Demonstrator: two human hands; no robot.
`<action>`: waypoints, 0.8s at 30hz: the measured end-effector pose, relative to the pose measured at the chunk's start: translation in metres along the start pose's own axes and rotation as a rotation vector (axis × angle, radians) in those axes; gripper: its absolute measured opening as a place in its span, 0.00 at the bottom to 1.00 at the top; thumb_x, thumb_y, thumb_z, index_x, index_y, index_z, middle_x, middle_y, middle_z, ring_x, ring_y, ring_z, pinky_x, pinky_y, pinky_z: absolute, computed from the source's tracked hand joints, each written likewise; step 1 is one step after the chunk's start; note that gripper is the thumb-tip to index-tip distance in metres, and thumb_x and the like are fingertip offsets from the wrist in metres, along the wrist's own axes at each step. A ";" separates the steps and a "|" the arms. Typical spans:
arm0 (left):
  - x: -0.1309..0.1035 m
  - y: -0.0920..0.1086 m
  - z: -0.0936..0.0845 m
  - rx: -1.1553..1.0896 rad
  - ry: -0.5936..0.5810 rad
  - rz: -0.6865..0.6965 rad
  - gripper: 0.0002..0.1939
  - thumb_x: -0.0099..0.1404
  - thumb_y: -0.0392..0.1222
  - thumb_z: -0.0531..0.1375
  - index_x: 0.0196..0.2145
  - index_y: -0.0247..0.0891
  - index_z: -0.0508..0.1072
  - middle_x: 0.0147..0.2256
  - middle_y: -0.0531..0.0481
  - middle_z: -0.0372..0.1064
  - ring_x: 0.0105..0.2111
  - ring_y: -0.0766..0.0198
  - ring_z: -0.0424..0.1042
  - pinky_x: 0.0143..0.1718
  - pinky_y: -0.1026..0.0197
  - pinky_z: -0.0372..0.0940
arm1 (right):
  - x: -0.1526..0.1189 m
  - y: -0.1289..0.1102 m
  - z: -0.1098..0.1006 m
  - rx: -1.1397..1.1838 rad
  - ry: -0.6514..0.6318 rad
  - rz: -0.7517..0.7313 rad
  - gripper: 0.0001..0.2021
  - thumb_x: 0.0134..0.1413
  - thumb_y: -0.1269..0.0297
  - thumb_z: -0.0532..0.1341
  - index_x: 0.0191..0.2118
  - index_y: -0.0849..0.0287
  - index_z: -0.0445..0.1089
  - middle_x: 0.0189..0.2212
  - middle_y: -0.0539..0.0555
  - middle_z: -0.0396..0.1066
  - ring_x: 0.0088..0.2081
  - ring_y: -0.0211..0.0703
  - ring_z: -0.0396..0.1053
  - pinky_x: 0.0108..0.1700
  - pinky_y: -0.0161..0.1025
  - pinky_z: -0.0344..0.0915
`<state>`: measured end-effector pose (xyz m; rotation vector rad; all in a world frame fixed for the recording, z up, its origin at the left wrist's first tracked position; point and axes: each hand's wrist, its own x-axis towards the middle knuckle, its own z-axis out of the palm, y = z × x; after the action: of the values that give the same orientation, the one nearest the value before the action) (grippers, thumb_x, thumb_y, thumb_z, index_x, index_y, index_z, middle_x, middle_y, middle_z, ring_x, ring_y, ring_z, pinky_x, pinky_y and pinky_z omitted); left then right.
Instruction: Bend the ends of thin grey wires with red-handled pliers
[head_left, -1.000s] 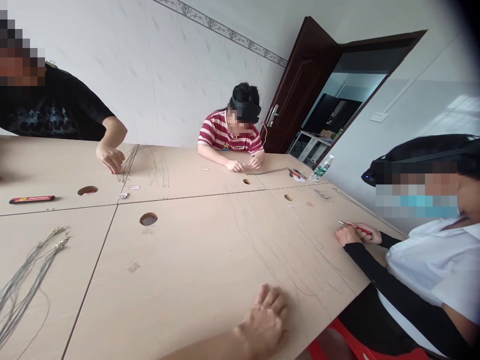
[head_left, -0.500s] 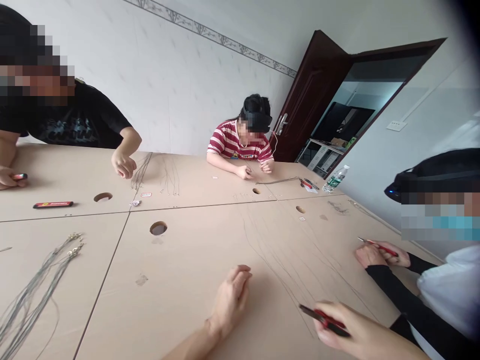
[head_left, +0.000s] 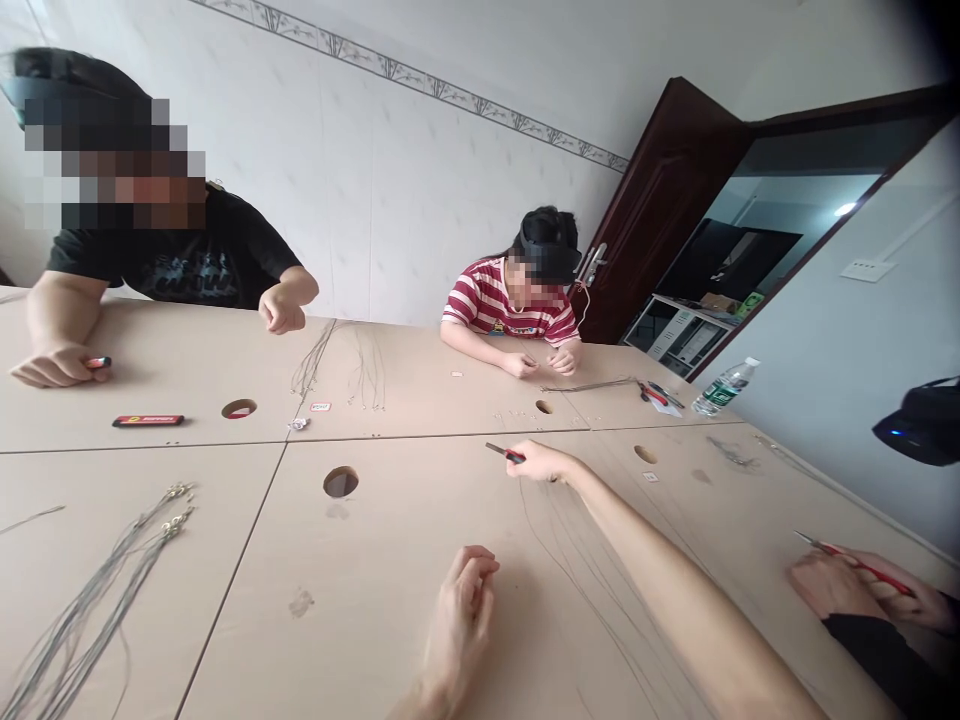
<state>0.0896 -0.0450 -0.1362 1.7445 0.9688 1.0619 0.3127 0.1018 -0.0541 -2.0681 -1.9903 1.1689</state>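
My right hand (head_left: 541,462) is stretched far out over the table, closed around red-handled pliers (head_left: 504,453) whose dark jaws point left. Thin grey wires (head_left: 559,545) lie spread under and beside my right forearm, their far ends close to that hand. Nearer to me, my left hand (head_left: 465,615) rests on the tabletop with its fingers curled together. Whether anything small is inside those fingers is hidden. The left hand lies left of the loose wires, apart from them.
A bundle of wires with metal ends (head_left: 142,560) lies at left. A red-and-black box cutter (head_left: 148,421), holes in the tabletop (head_left: 341,482) and a water bottle (head_left: 726,386) are farther off. Co-workers sit across and at right; one hand (head_left: 847,585) holds red-handled pliers.
My right hand has moved forward and left with the pliers, from the near right to mid-table. My left hand stays on the table. The view has turned left.
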 end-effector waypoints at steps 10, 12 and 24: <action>-0.004 -0.006 0.004 0.044 -0.071 0.030 0.13 0.65 0.29 0.47 0.40 0.41 0.66 0.43 0.45 0.69 0.30 0.65 0.70 0.31 0.63 0.67 | 0.083 0.003 -0.039 -0.081 0.122 0.069 0.16 0.64 0.59 0.61 0.54 0.62 0.68 0.51 0.57 0.69 0.47 0.49 0.71 0.47 0.50 0.71; -0.004 -0.008 0.006 0.059 -0.077 0.045 0.13 0.64 0.29 0.48 0.41 0.42 0.66 0.43 0.45 0.69 0.28 0.65 0.69 0.30 0.63 0.66 | 0.093 0.004 -0.040 -0.085 0.140 0.072 0.16 0.64 0.60 0.61 0.54 0.62 0.68 0.51 0.57 0.69 0.47 0.49 0.71 0.47 0.50 0.71; -0.009 -0.015 0.012 0.078 -0.058 0.074 0.13 0.63 0.30 0.49 0.42 0.43 0.66 0.42 0.45 0.69 0.28 0.64 0.69 0.29 0.64 0.65 | 0.128 0.004 -0.039 -0.149 0.210 0.073 0.17 0.64 0.59 0.61 0.53 0.62 0.68 0.51 0.57 0.69 0.48 0.50 0.71 0.48 0.50 0.71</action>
<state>0.0954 -0.0511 -0.1557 1.8771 0.9268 1.0264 0.3229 0.2307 -0.0889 -2.2446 -1.9728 0.7944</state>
